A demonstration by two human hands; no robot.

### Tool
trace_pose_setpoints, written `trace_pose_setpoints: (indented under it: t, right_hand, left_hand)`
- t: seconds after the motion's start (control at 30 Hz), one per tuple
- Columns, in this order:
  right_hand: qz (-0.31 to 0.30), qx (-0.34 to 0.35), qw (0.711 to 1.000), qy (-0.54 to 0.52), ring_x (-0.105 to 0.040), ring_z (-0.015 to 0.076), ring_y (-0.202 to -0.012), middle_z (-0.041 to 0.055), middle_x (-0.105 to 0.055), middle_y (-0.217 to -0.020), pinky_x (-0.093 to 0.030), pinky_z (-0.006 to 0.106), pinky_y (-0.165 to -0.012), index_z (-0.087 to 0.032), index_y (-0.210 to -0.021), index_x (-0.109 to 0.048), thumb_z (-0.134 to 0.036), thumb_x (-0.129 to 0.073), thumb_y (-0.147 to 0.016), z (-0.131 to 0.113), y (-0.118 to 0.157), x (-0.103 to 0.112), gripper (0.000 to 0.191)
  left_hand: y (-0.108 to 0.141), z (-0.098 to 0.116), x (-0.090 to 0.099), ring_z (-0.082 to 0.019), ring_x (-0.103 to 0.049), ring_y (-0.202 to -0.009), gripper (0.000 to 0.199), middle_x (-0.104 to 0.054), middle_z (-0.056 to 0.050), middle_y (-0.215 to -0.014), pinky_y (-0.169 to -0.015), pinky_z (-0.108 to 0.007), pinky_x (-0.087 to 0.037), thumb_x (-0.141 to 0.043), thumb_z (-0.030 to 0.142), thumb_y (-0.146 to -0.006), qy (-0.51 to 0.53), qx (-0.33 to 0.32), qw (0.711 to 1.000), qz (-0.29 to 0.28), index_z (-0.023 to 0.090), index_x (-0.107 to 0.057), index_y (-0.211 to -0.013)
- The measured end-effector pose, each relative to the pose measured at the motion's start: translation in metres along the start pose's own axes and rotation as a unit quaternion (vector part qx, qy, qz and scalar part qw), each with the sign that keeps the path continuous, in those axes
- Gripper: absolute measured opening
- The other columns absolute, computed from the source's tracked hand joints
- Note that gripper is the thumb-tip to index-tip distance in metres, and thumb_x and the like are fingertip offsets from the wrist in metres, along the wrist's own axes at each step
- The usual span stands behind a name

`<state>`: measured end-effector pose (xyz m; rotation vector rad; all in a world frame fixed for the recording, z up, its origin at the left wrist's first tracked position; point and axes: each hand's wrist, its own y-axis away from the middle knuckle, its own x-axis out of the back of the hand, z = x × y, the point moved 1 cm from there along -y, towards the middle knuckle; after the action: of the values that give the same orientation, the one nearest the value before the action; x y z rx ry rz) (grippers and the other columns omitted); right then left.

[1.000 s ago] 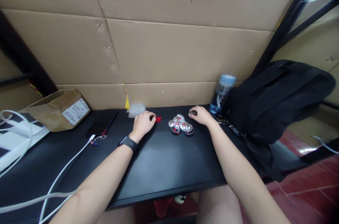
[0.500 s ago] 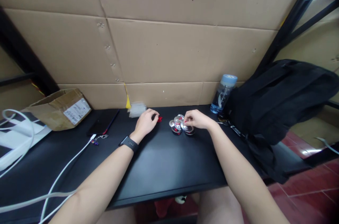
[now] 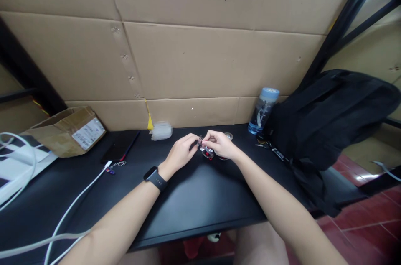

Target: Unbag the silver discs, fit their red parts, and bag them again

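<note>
My left hand (image 3: 182, 151), with a black watch on its wrist, pinches the edge of a small round clear-and-silver piece (image 3: 199, 142). My right hand (image 3: 218, 143) meets it from the other side, thumb and fingers closed at the same piece. Below and behind my right hand, several round silver pieces with red parts (image 3: 208, 153) lie on the black table, partly hidden by the hand. The red piece seen earlier near my left hand does not show.
Clear plastic pieces (image 3: 161, 131) lie by the cardboard wall. Further left are a dark phone (image 3: 118, 146), white cables and an open cardboard box (image 3: 67, 131). A water bottle (image 3: 264, 110), keys (image 3: 262, 143) and a black backpack (image 3: 332, 118) stand or lie right.
My right hand has moved left from the pile with a round piece. My left hand has moved right, and both hands now meet at that piece.
</note>
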<state>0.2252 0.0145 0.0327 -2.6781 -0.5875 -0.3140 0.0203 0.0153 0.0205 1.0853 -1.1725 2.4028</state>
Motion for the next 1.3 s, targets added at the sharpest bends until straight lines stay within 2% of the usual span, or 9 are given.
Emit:
trace_pose_setpoints:
  t: [0.3, 0.37, 0.5, 0.77, 0.9, 1.0, 1.1, 1.2, 1.3]
  right_hand:
    - [0.017, 0.001, 1.000, 0.011, -0.070, 0.0164, -0.072, 0.0022, -0.071, -0.081, -0.055, 0.028, -0.068, -0.020, -0.088, -0.057, -0.048, -0.074, -0.084, 0.004, -0.001, 0.002, 0.033]
    - [0.030, 0.009, 0.999, 0.021, -0.070, 0.0146, -0.071, 0.0032, -0.072, -0.094, -0.055, 0.026, -0.065, -0.021, -0.096, -0.058, -0.045, -0.080, -0.078, 0.003, -0.001, 0.001, 0.038]
    - [0.034, 0.024, 0.998, 0.046, -0.070, 0.0125, -0.071, 0.0080, -0.068, -0.122, -0.056, 0.025, -0.066, -0.025, -0.121, -0.057, -0.037, -0.088, -0.067, 0.000, 0.000, -0.002, 0.064]
    - [0.040, 0.044, 0.991, 0.123, -0.071, 0.0137, -0.070, 0.0063, -0.073, -0.111, -0.056, 0.026, -0.070, -0.023, -0.119, -0.061, -0.028, -0.079, -0.071, -0.006, 0.003, -0.006, 0.051]
    - [0.097, 0.013, 0.982, 0.162, -0.070, 0.0137, -0.067, 0.0059, -0.074, -0.110, -0.056, 0.027, -0.068, -0.023, -0.116, -0.063, -0.027, -0.078, -0.070, -0.002, 0.000, 0.006, 0.049]
    - [0.160, -0.037, 0.962, 0.219, -0.070, 0.0155, -0.070, 0.0052, -0.075, -0.106, -0.056, 0.028, -0.069, -0.024, -0.112, -0.066, -0.029, -0.077, -0.071, 0.006, -0.001, 0.029, 0.044]
    - [0.230, -0.108, 0.905, 0.342, -0.071, 0.0216, -0.086, 0.0045, -0.075, -0.101, -0.055, 0.032, -0.079, -0.025, -0.105, -0.069, -0.026, -0.079, -0.066, 0.017, 0.001, 0.058, 0.040]
    - [0.239, -0.193, 0.861, 0.406, -0.071, 0.0270, -0.097, 0.0093, -0.076, -0.106, -0.054, 0.036, -0.084, -0.021, -0.103, -0.071, -0.029, -0.081, -0.065, 0.031, 0.006, 0.082, 0.040]
    - [0.221, -0.247, 0.851, 0.406, -0.071, 0.0274, -0.104, 0.0119, -0.076, -0.110, -0.053, 0.034, -0.088, -0.019, -0.107, -0.073, -0.029, -0.081, -0.067, 0.044, 0.009, 0.094, 0.042]
  left_hand:
    - [-0.001, 0.011, 0.005, -0.021, -0.063, -0.091, 0.018, -0.067, -0.008, -0.102, -0.083, -0.033, -0.050, -0.045, 0.024, -0.102, -0.040, -0.004, 0.999, -0.017, 0.021, -0.062, -0.105]
    - [-0.001, 0.010, 0.005, -0.020, -0.063, -0.088, 0.019, -0.066, -0.008, -0.098, -0.080, -0.032, -0.049, -0.044, 0.025, -0.102, -0.050, 0.008, 0.999, -0.012, 0.021, -0.062, -0.102]
    - [0.000, 0.007, 0.005, -0.019, -0.061, -0.085, 0.020, -0.065, -0.007, -0.095, -0.077, -0.031, -0.048, -0.043, 0.025, -0.102, -0.061, 0.013, 0.998, -0.003, 0.021, -0.062, -0.097]
    - [-0.002, 0.008, 0.006, -0.018, -0.061, -0.083, 0.020, -0.063, -0.004, -0.095, -0.077, -0.028, -0.046, -0.044, 0.028, -0.102, -0.061, 0.027, 0.998, 0.000, 0.022, -0.062, -0.096]
    - [-0.006, -0.006, 0.010, -0.018, -0.060, -0.079, 0.024, -0.061, -0.003, -0.087, -0.075, -0.028, -0.045, -0.041, 0.030, -0.103, -0.062, 0.081, 0.992, 0.073, 0.022, -0.060, -0.091]
    - [-0.006, -0.020, 0.018, -0.019, -0.060, -0.079, 0.025, -0.062, -0.003, -0.088, -0.074, -0.029, -0.044, -0.041, 0.031, -0.103, -0.124, 0.122, 0.982, 0.072, 0.022, -0.060, -0.090]
    - [-0.005, -0.029, 0.027, -0.021, -0.062, -0.082, 0.024, -0.063, -0.006, -0.098, -0.073, -0.030, -0.044, -0.043, 0.031, -0.101, -0.219, 0.123, 0.968, 0.009, 0.022, -0.064, -0.095]
    - [-0.004, -0.034, 0.033, -0.022, -0.063, -0.082, 0.027, -0.063, -0.008, -0.100, -0.073, -0.031, -0.044, -0.041, 0.033, -0.102, -0.268, 0.131, 0.954, -0.033, 0.022, -0.066, -0.099]
    - [-0.003, -0.035, 0.032, -0.023, -0.064, -0.082, 0.033, -0.063, -0.009, -0.100, -0.070, -0.032, -0.045, -0.036, 0.036, -0.104, -0.298, 0.137, 0.942, -0.071, 0.021, -0.065, -0.101]
